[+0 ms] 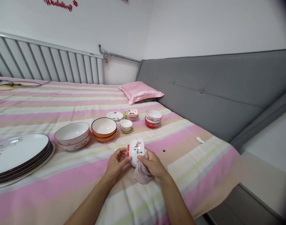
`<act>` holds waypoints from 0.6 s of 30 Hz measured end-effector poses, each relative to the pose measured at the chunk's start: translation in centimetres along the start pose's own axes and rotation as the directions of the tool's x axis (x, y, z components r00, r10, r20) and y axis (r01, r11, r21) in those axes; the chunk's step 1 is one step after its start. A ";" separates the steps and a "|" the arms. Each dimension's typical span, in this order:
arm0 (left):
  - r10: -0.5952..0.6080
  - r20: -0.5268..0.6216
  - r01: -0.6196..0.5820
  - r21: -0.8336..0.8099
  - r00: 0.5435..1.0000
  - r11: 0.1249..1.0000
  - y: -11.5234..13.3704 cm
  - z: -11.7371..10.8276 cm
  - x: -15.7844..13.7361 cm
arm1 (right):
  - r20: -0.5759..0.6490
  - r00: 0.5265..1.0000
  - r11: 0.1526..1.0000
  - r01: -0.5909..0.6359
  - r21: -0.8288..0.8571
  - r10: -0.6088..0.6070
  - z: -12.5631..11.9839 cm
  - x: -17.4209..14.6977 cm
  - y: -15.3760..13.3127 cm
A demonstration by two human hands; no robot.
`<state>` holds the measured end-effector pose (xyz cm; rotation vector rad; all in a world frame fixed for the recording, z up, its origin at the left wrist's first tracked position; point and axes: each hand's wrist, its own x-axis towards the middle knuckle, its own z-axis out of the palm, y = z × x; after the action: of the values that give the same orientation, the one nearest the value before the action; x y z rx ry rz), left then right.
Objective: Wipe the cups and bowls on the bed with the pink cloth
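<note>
- Near the front edge of the bed, in front of you, the white bowl (pixel 136 147) with red-and-dark floral marks is between your two hands, tipped sideways, its red band toward your left; whether it touches the bedspread (pixel 86 184), you cannot tell from this angle.
- Your left hand (pixel 117 163) grasps the bowl by its banded side, fingers curled, thumb at the lower edge.
- Your right hand (pixel 153 164) has its fingers closed on a pink cloth (pixel 143 175) and presses it to the bowl's other side, thumb on the outer wall; the cloth hangs loosely below.
- To your left, you have a stack of large dark-edged plates (pixel 21 150), then nested large white bowls (pixel 72 132), then nested orange bowls (pixel 104 127).
- Beyond your hands are small flat plates (pixel 115 116), squarish dishes (pixel 132 112), and little round dishes (pixel 126 124) stacked on a green leaf-like dish (pixel 127 131).
- Farther right, you see a bowl stack (pixel 153 116), red at the bottom.
- Past these, a pink pillow (pixel 141 91) lies beside the grey headboard (pixel 204 84).
</note>
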<state>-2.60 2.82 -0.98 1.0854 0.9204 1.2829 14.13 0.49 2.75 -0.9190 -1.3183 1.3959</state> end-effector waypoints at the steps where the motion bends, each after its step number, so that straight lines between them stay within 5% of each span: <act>1: -0.003 -0.017 0.003 0.001 1.000 1.000 0.0 0.0 0.0 | 0.022 1.000 1.000 -0.003 -0.015 0.004 0.0 0.0 0.0; 5: -0.019 -0.058 0.018 -0.025 0.998 1.000 -0.1 -0.2 0.0 | 0.110 0.994 0.954 0.020 -0.299 0.014 -0.3 0.0 0.8; 10: -0.023 -0.079 0.022 -0.017 0.997 1.000 0.0 -0.1 0.0 | 0.121 0.989 0.709 0.028 -0.704 0.081 -0.7 0.2 1.7; 18: -0.070 -0.126 0.073 0.021 0.990 0.997 -0.4 -0.2 0.3 | 0.050 0.998 0.601 0.016 -0.799 0.039 -0.3 0.5 2.5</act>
<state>-2.66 3.13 -1.39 0.9913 1.0633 1.2943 13.96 1.15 0.32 -1.4738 -2.0559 0.7805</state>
